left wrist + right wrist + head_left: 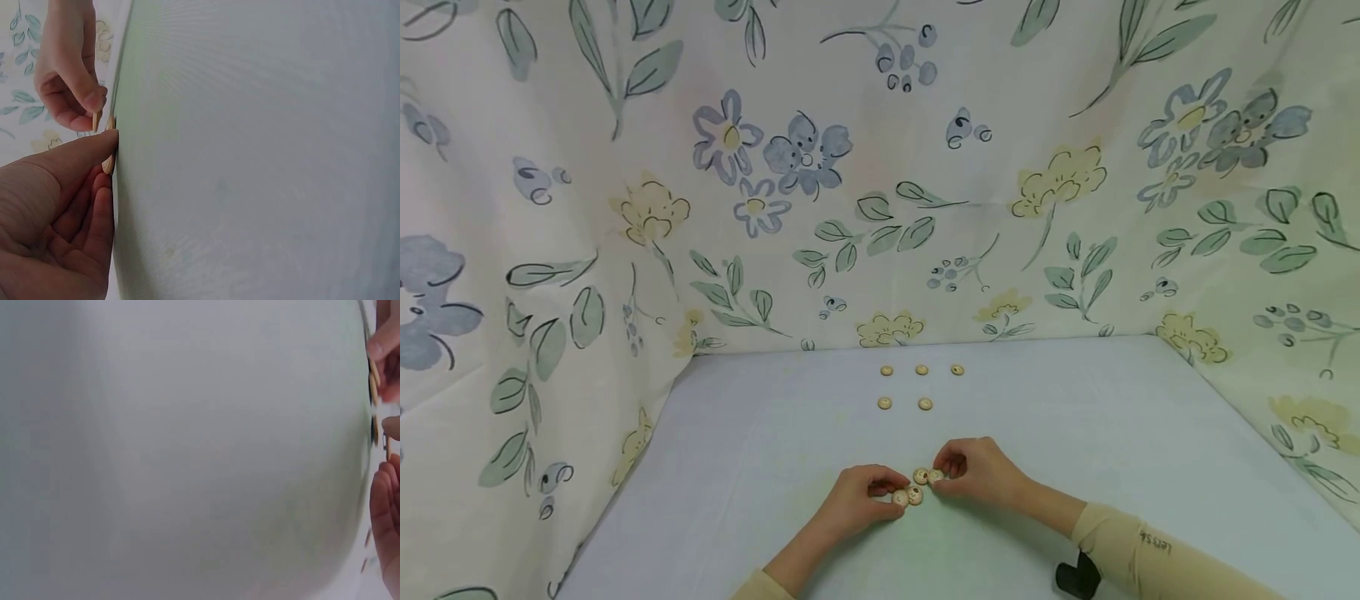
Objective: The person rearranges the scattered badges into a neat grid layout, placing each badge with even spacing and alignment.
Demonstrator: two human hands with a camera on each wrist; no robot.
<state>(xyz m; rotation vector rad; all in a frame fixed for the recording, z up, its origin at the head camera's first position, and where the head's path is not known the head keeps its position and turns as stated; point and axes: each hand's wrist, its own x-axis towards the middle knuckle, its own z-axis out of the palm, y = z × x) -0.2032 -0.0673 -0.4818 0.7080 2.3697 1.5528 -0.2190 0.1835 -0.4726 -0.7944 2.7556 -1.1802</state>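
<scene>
In the head view, my left hand (863, 498) pinches a small round wooden disc (900, 498) between thumb and fingers at the middle of the table. A second wooden disc (915, 495) with a dark mark lies against its right side. My right hand (983, 472) pinches another wooden disc (936, 477), which overlaps or touches a marked disc (921, 476) to its left. In the left wrist view, the right hand's disc (95, 120) is seen edge-on, apparently just above the table. The right wrist view shows both hands' fingertips only at its right edge.
Farther back on the white table (760, 433) lie three wooden discs in a row, the middle one (922, 369) among them, and two more in a nearer row, including a left one (884, 403). Floral cloth (887, 167) hangs behind and at both sides. A black object (1078, 577) shows under the right sleeve.
</scene>
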